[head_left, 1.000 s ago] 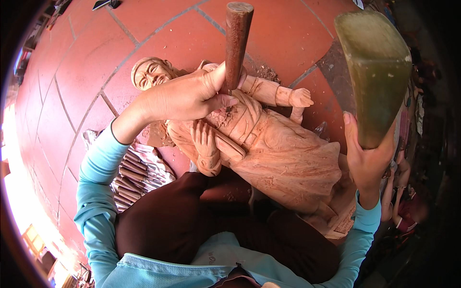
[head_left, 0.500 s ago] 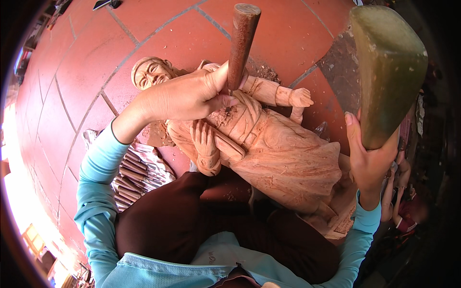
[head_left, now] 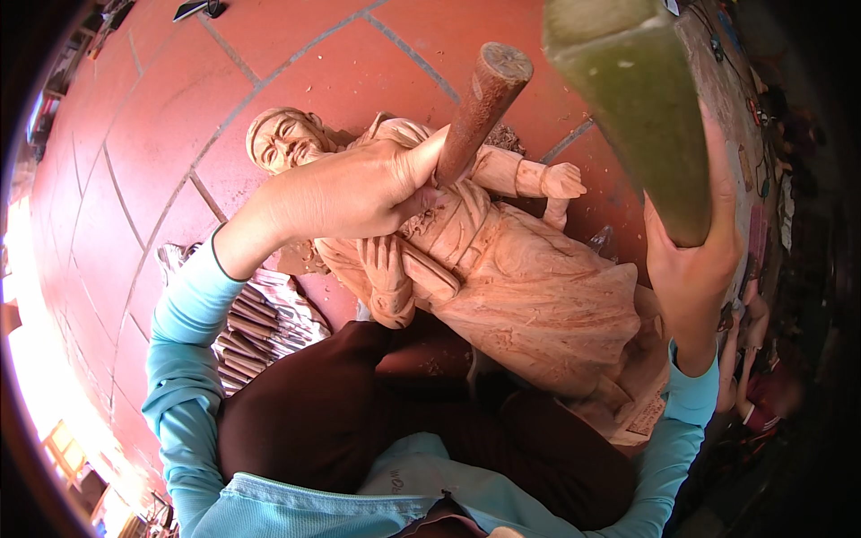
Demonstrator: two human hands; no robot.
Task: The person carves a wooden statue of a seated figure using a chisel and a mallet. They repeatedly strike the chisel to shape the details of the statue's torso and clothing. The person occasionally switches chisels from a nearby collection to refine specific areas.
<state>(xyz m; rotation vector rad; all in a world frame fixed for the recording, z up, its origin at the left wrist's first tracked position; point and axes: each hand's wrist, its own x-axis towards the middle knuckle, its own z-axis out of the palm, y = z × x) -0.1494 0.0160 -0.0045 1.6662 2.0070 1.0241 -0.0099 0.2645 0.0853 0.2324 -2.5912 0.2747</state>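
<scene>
A carved wooden statue (head_left: 520, 287) of a bearded figure in a robe lies on its back before me, its head toward the upper left. My left hand (head_left: 359, 188) is closed round a wood-handled chisel (head_left: 484, 103) over the statue's chest. The handle leans up to the right; its blade end is hidden by my fingers. My right hand (head_left: 695, 260) grips a large olive-green mallet (head_left: 641, 117), raised at the upper right and apart from the chisel. Small wood chips lie on the chest beside my left hand.
Several wood-handled carving tools (head_left: 247, 336) lie on a cloth left of my knee. Red floor tiles (head_left: 152, 117) spread beyond the statue, with a pile of shavings (head_left: 504, 137) by its shoulder. Another person's arm (head_left: 756, 327) shows at the far right.
The mallet has swung left and upward, toward the chisel's side. The chisel handle has tipped to the right, its top now lower in the picture. The statue stays in place.
</scene>
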